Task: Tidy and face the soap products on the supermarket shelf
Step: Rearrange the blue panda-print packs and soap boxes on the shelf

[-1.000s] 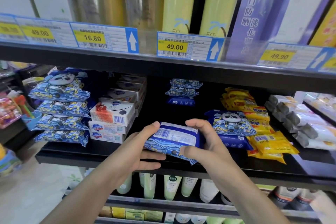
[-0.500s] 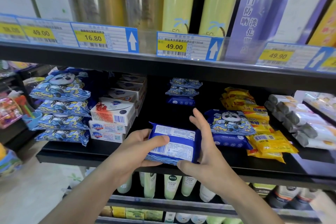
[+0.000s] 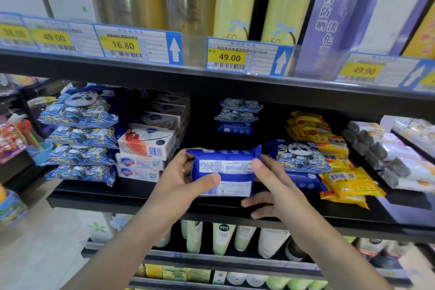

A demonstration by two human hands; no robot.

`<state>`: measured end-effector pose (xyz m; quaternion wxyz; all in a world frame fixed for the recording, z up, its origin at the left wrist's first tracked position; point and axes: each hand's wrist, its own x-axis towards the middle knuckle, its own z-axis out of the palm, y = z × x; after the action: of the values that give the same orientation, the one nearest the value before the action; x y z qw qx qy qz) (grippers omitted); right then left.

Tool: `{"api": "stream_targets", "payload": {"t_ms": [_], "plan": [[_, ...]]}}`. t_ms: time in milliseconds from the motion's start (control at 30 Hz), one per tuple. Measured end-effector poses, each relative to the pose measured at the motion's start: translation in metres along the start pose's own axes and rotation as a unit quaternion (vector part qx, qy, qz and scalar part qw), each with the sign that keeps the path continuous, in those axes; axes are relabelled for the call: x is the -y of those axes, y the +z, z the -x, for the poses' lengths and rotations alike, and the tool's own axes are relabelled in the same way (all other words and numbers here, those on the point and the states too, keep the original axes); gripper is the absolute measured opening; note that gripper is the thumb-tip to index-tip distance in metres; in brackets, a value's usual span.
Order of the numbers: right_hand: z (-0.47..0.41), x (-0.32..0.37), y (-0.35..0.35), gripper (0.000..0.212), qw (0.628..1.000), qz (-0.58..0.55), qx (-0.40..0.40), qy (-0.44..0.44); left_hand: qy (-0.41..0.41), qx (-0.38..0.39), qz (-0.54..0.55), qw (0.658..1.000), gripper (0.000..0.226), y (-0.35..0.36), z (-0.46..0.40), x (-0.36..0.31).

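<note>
While the left hand (image 3: 179, 183) curls round the left end of a blue pack (image 3: 223, 169), thumb pressed on its lower front and fingers behind, the right hand (image 3: 275, 188) grips the right end with its thumb on the upper corner; the other right fingers lie spread below the pack, and I cannot tell if they touch it. The pack is held above the front of the black shelf (image 3: 131, 198), white label side toward the camera. Just right of it sits a panda pack (image 3: 296, 155) on another blue pack, with yellow packs (image 3: 343, 172) beside that. To the left stand white soap boxes (image 3: 146, 146), then a stack of panda packs (image 3: 80, 134).
</note>
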<state>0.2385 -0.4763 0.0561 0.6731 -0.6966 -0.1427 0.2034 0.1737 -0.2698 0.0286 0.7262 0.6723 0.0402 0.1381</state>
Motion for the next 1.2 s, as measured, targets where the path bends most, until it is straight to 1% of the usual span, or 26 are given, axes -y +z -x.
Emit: {"api": "stream_targets", "payload": {"t_ms": [33, 133, 167, 300, 433, 567, 633, 700, 767, 833, 867, 900, 967, 1033, 1067, 1100, 1200], "plan": [[-0.001, 0.001, 0.001, 0.081, 0.999, -0.025, 0.011, 0.023, 0.011, 0.002, 0.001, 1.0, 0.039, 0.0, 0.0, 0.001], [-0.003, 0.004, 0.002, 0.054, 0.993, -0.085, 0.042, 0.069, 0.04, 0.013, -0.008, 0.999, 0.046, -0.001, 0.0, 0.003], [-0.004, 0.005, 0.003, 0.05, 0.992, -0.092, 0.047, 0.077, 0.049, 0.014, -0.014, 0.999, 0.048, -0.001, 0.0, 0.003], [-0.01, 0.004, 0.004, 0.063, 0.988, -0.1, 0.055, 0.1, 0.079, 0.017, -0.066, 0.995, 0.05, -0.002, 0.002, 0.005], [-0.015, 0.002, 0.006, 0.052, 0.989, -0.113, 0.037, 0.092, 0.093, 0.027, -0.114, 0.989, 0.053, -0.003, 0.003, 0.003], [-0.017, 0.001, 0.011, 0.068, 0.988, -0.129, 0.0, 0.085, 0.089, 0.017, -0.133, 0.987, 0.057, -0.004, 0.003, 0.005], [-0.016, 0.0, 0.012, 0.061, 0.987, -0.139, -0.018, 0.081, 0.077, 0.017, -0.135, 0.988, 0.064, -0.004, 0.003, 0.008], [-0.016, -0.004, 0.011, 0.049, 0.987, -0.138, -0.032, 0.071, 0.057, 0.019, -0.129, 0.99, 0.07, -0.005, 0.004, 0.01], [-0.016, -0.006, 0.01, 0.032, 0.988, -0.14, -0.042, 0.059, 0.027, 0.016, -0.107, 0.994, 0.073, -0.007, 0.003, 0.01], [-0.013, -0.006, 0.009, 0.012, 0.987, -0.145, -0.048, 0.049, -0.016, -0.007, -0.07, 0.997, 0.074, -0.009, 0.001, 0.01], [-0.012, -0.005, 0.009, 0.009, 0.987, -0.146, -0.052, 0.043, -0.04, -0.028, -0.053, 0.997, 0.072, -0.01, -0.001, 0.009], [-0.01, -0.005, 0.008, 0.009, 0.987, -0.146, -0.053, 0.036, -0.061, -0.051, -0.031, 0.996, 0.068, -0.011, -0.003, 0.009], [-0.008, -0.005, 0.007, 0.012, 0.988, -0.144, -0.048, 0.021, -0.1, -0.086, 0.043, 0.99, 0.049, -0.012, -0.006, 0.01], [-0.005, -0.006, 0.007, 0.014, 0.989, -0.14, -0.042, 0.003, -0.149, -0.105, 0.111, 0.977, 0.032, -0.011, -0.009, 0.009], [-0.004, -0.007, 0.006, 0.016, 0.99, -0.137, -0.041, -0.005, -0.176, -0.107, 0.121, 0.971, 0.025, -0.011, -0.01, 0.007], [-0.004, -0.009, 0.006, 0.018, 0.991, -0.13, -0.039, -0.015, -0.206, -0.097, 0.122, 0.966, 0.025, -0.01, -0.01, 0.005], [-0.001, -0.013, 0.004, 0.027, 0.995, -0.087, -0.025, -0.049, -0.271, -0.028, 0.105, 0.956, 0.056, -0.006, -0.009, -0.003]]}}
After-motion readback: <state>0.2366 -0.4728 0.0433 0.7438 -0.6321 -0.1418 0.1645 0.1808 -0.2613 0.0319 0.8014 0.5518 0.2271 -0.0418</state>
